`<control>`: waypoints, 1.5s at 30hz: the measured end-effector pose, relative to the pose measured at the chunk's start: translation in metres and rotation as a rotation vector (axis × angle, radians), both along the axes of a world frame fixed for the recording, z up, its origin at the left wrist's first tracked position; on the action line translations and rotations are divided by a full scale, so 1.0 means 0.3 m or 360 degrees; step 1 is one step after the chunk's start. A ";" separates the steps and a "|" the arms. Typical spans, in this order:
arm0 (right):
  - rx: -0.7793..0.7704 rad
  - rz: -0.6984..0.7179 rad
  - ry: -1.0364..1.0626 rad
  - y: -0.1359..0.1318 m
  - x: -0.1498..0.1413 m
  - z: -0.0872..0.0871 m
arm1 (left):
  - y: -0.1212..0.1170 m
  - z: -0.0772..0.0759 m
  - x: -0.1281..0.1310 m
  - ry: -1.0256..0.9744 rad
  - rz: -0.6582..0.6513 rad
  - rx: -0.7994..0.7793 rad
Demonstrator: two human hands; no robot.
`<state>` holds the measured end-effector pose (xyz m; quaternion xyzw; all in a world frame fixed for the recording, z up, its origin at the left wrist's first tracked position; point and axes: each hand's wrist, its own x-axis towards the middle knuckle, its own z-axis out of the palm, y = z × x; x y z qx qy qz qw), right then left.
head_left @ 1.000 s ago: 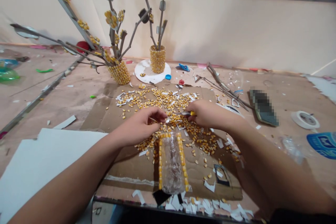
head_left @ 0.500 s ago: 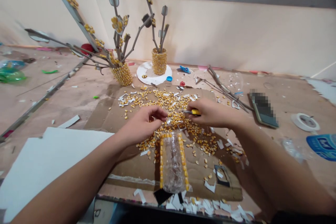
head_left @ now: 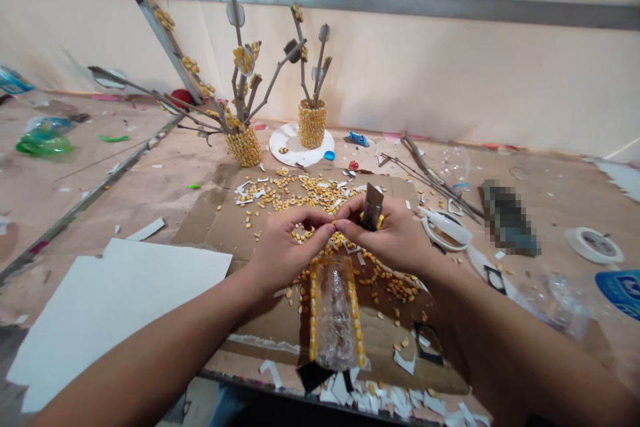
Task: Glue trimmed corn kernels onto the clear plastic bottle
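Note:
My left hand (head_left: 285,247) and my right hand (head_left: 387,233) meet fingertip to fingertip above a heap of corn kernels (head_left: 310,197) on a cardboard sheet (head_left: 215,223). The left fingers pinch something too small to name. In the right hand sits a yellow-handled cutter (head_left: 372,207), its blade pointing up. Just below the hands lies a clear plastic bottle (head_left: 334,313) with rows of kernels stuck along both long sides.
Two kernel-covered pots with twigs (head_left: 245,143) (head_left: 312,121) stand behind the cardboard. White paper sheets (head_left: 120,300) lie at the left. A glue gun (head_left: 447,227), a phone (head_left: 507,217) and a tape roll (head_left: 593,245) lie at the right. Paper scraps (head_left: 380,400) litter the near edge.
Both hands have lifted off the kernel heap and come together at the fingertips. The right hand has turned so the cutter blade stands up. The camera has shifted a little.

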<state>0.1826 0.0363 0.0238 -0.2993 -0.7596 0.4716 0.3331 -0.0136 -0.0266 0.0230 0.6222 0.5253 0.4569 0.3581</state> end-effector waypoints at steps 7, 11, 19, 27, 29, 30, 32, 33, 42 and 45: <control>0.0929 -0.0242 -0.0327 0.027 0.032 -0.037 | 0.016 0.002 -0.010 -0.0477 -0.0013 -0.0191; 0.1143 -0.0157 -0.0524 0.018 0.030 -0.039 | 0.014 0.003 -0.009 -0.0590 -0.0110 -0.0251; 0.1242 -0.0068 -0.0720 -0.001 0.021 -0.020 | 0.005 0.006 -0.002 -0.0626 -0.0184 -0.0308; 0.1270 -0.0076 -0.0688 -0.016 0.016 -0.011 | -0.002 0.016 -0.001 -0.0626 -0.0187 -0.0278; 0.1271 -0.0090 -0.0683 -0.017 0.017 -0.008 | -0.004 0.017 0.001 -0.0626 -0.0181 -0.0277; 0.1264 -0.0091 -0.0687 -0.017 0.018 -0.008 | -0.005 0.017 0.001 -0.0629 -0.0181 -0.0275; 0.1239 -0.0086 -0.0700 -0.016 0.018 -0.010 | -0.006 0.014 0.001 -0.0630 -0.0193 -0.0261; 0.1223 -0.0081 -0.0703 -0.016 0.018 -0.012 | -0.006 0.011 0.001 -0.0622 -0.0204 -0.0245; 0.1182 -0.0084 -0.0553 -0.026 0.005 -0.038 | -0.008 -0.008 -0.011 -0.0670 -0.0382 -0.0012; 0.1023 -0.0223 -0.0536 0.004 0.015 -0.051 | -0.012 -0.005 -0.019 -0.0711 -0.0390 0.0040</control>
